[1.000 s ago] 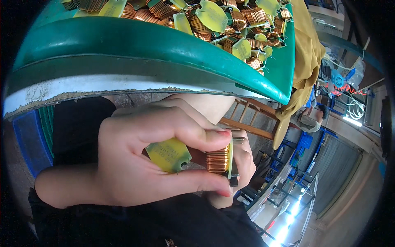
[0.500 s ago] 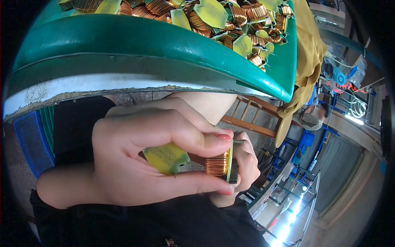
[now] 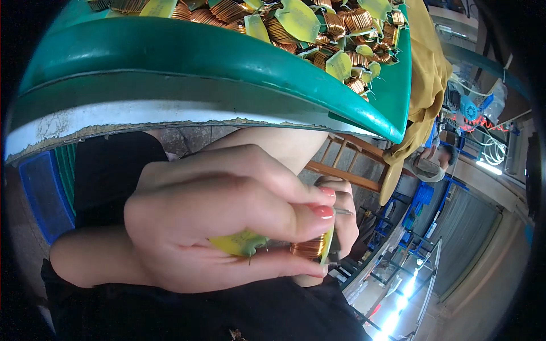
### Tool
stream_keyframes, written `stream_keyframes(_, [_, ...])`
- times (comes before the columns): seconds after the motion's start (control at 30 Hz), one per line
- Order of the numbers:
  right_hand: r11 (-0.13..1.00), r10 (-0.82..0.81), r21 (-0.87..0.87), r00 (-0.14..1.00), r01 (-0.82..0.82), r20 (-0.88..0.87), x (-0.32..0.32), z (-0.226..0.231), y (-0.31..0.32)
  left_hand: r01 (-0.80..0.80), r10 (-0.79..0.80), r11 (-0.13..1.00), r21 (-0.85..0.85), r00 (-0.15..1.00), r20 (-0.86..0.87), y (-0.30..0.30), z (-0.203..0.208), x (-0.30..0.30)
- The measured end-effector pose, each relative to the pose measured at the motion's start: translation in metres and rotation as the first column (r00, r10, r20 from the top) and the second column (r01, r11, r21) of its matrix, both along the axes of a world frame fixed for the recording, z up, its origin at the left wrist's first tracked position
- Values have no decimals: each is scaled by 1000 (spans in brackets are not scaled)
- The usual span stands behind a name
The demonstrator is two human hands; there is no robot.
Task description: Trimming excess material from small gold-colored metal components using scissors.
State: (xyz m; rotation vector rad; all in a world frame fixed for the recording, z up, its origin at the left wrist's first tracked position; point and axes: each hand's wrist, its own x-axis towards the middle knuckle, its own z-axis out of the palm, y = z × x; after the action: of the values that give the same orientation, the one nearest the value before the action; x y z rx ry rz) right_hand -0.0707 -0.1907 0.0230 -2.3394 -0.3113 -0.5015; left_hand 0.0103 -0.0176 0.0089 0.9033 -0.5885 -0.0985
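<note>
My left hand (image 3: 210, 210) reaches in from the left with its back toward me, pinching a copper-wound coil (image 3: 307, 248) between fingers and thumb. A yellow-green plate edge (image 3: 328, 241) stands along the coil's right side. Partly hidden in the left palm sits another yellow plate (image 3: 239, 243) with a green notched end. Behind the coil my right hand (image 3: 344, 210) is closed, fingers curled; what they grip is mostly hidden. A thin grey metal piece (image 3: 343, 212) crosses its fingers, and a dark piece (image 3: 334, 254) shows below, beside the plate.
Above my hands, a green tray (image 3: 187, 48) heaped with copper coils (image 3: 296, 23) on yellow plates rests on a worn table edge (image 3: 170, 113). A blue crate (image 3: 45, 196) stands low left, a wooden stool (image 3: 347, 162) beyond my knees. One person (image 3: 429, 165) is farther right.
Both hands and the coil have shifted slightly right and down. My left fingers have moved farther over the coil and cover more of it.
</note>
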Motion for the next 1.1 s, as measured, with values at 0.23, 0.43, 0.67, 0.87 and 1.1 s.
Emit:
stream_keyframes(0.23, [993, -11, -119, 997, 2, -74, 0, 13, 5, 8, -10, 998, 57, 999, 38, 4, 1, -1])
stream_keyframes(0.43, [984, -59, -173, 988, 34, -145, 2, 19, 9, 20, -22, 999, 48, 999, 28, 4, 2, -1])
stream_keyframes(0.67, [972, 99, 218, 995, -90, -30, 14, 1, -10, -12, 12, 1000, -2, 999, 39, -3, 3, -4])
stream_keyframes(0.87, [997, 27, 76, 987, -16, -156, 10, -3, -21, 64, -65, 996, 68, 998, 17, 2, 10, -6])
stream_keyframes(1.1, [997, 53, -53, 996, -57, -77, 18, -5, -11, 44, -44, 998, 54, 999, 1, 4, 7, -6])
